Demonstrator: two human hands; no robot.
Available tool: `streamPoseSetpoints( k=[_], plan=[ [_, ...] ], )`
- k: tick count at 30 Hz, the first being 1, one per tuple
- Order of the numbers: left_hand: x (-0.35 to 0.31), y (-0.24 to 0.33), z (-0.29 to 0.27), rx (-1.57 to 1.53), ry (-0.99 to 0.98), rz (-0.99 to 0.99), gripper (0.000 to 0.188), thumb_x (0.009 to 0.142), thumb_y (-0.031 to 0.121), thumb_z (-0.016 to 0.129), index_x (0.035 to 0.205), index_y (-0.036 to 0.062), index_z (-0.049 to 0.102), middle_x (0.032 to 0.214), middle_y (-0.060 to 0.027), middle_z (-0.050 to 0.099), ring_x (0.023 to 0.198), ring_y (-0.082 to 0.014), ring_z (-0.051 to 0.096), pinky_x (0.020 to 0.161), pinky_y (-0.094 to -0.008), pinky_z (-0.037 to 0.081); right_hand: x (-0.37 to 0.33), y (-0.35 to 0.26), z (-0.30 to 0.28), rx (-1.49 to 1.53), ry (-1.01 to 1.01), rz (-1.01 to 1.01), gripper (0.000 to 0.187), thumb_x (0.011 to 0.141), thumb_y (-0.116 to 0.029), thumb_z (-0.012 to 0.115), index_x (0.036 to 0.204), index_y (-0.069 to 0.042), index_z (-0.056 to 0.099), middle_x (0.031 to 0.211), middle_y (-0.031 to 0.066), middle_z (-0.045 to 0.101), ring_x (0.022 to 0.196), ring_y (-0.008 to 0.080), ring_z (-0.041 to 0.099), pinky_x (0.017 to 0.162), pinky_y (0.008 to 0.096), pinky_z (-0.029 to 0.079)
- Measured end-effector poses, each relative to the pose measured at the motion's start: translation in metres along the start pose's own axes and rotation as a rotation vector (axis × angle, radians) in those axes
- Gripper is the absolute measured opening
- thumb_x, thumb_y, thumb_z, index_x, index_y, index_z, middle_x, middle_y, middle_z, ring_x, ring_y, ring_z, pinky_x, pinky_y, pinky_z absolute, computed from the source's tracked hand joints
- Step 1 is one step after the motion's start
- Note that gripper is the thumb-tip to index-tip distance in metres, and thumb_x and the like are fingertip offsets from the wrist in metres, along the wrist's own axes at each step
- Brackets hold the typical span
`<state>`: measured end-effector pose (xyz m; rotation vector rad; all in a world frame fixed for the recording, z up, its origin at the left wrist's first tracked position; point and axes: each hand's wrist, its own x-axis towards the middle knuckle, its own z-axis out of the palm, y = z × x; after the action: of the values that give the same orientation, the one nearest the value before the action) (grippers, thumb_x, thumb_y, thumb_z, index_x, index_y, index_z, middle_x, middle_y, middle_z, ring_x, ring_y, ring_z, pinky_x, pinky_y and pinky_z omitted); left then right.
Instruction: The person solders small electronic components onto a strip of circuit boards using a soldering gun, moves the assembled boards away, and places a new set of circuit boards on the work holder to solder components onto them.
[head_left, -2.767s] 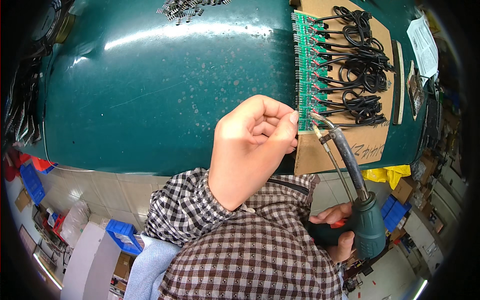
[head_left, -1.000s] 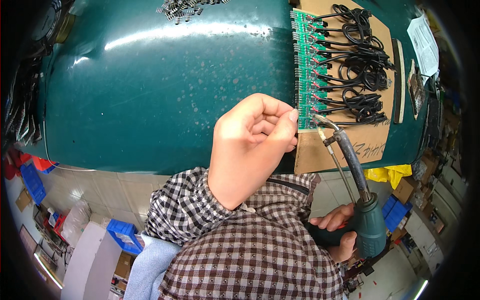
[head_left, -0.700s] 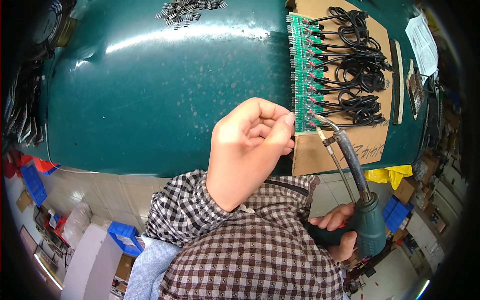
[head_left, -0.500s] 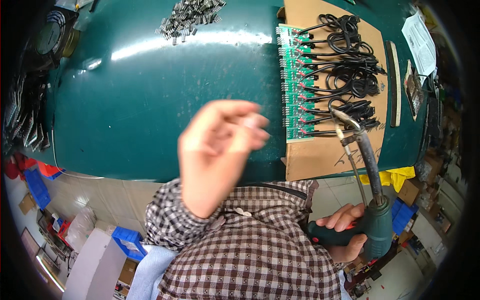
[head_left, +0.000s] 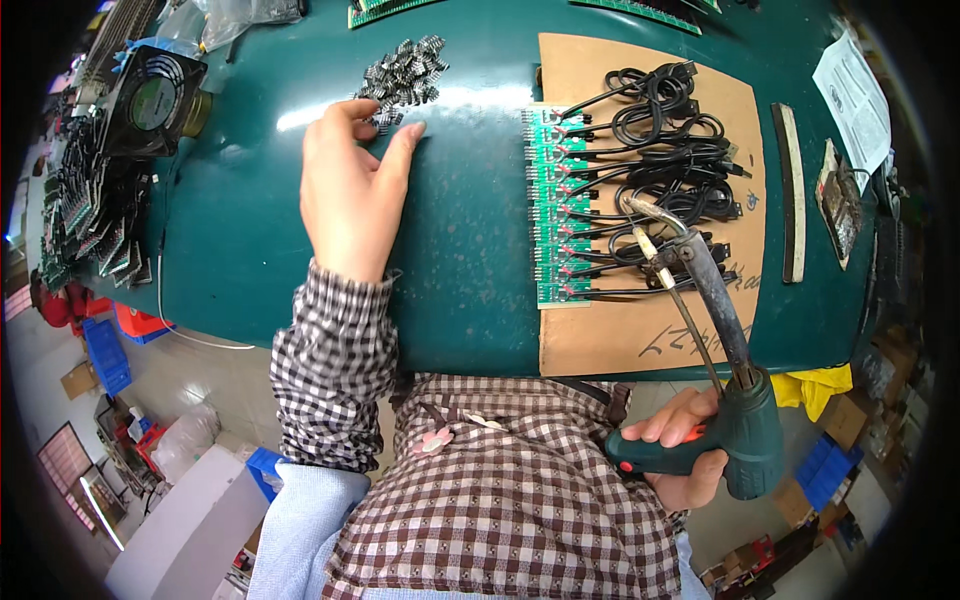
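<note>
My left hand (head_left: 352,190) reaches over the far left-middle of the table, its thumb and fingers apart. Its fingertips are at the near edge of a heap of small black-and-metal pin parts (head_left: 408,72); I cannot make out anything held between them. A dark green soldering gun (head_left: 752,440) with a red trigger is gripped in my right hand (head_left: 680,440). Its bent metal tip rises over the black cables (head_left: 685,160), which are bundled and joined to a row of green circuit boards (head_left: 560,215). Boards and cables lie on a cardboard sheet (head_left: 600,345).
A square fan (head_left: 152,102) stands at the far left, beside a pile of stacked boards (head_left: 90,210). Right of the cardboard lie a long narrow bar (head_left: 790,190), a paper sheet (head_left: 855,100) and a small flat packet (head_left: 838,200). More green boards (head_left: 395,8) lie at the far edge.
My left hand has moved away from me and left, from beside the boards to the heap of pin parts, and its fingers have spread. My right hand keeps holding the soldering gun. The view has shifted.
</note>
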<state>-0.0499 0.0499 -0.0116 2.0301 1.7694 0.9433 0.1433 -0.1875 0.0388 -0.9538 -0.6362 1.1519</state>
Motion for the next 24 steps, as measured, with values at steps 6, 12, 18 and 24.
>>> streamPoseSetpoints(
  k=[6,12,18,24],
  plan=[
    [0.005,-0.002,0.005,0.041,-0.046,0.026,0.013,0.075,0.012,0.062,0.082,0.0029,0.056,0.077,-0.0073,0.052,0.058,-0.0173,0.050,0.059,-0.0300,0.043,0.000,-0.005,-0.008,0.069,0.029,0.016,0.045,0.086,-0.030,0.049,0.110,0.004,0.033,0.081,0.0119,0.048,0.078,0.0214,0.053,0.071,0.0410,0.054],
    [0.012,-0.004,0.000,0.045,-0.063,-0.004,0.014,0.075,0.012,0.062,0.082,0.0017,0.055,0.076,-0.0099,0.053,0.058,-0.0195,0.052,0.059,-0.0314,0.044,0.000,-0.006,-0.008,0.075,0.085,-0.037,0.047,0.086,-0.033,0.047,0.113,0.004,0.032,0.079,0.0111,0.048,0.076,0.0202,0.053,0.068,0.0393,0.054],
    [0.003,0.001,-0.006,0.007,0.037,-0.037,0.013,0.076,0.009,0.061,0.082,0.0009,0.054,0.075,-0.0109,0.059,0.062,-0.0201,0.059,0.058,-0.0295,0.047,-0.002,-0.007,-0.007,0.085,0.079,-0.084,0.047,0.087,-0.034,0.046,0.112,0.004,0.034,0.078,0.0110,0.049,0.075,0.0201,0.053,0.065,0.0375,0.055],
    [-0.016,0.011,-0.030,-0.559,0.130,-0.208,0.017,0.076,0.006,0.063,0.088,-0.0020,0.053,0.078,-0.0094,0.060,0.065,-0.0157,0.061,0.058,-0.0249,0.049,-0.010,-0.002,0.005,0.024,0.083,-0.047,0.044,0.087,-0.033,0.045,0.112,0.003,0.037,0.088,0.0123,0.051,0.079,0.0220,0.056,0.069,0.0371,0.053]
  ],
)
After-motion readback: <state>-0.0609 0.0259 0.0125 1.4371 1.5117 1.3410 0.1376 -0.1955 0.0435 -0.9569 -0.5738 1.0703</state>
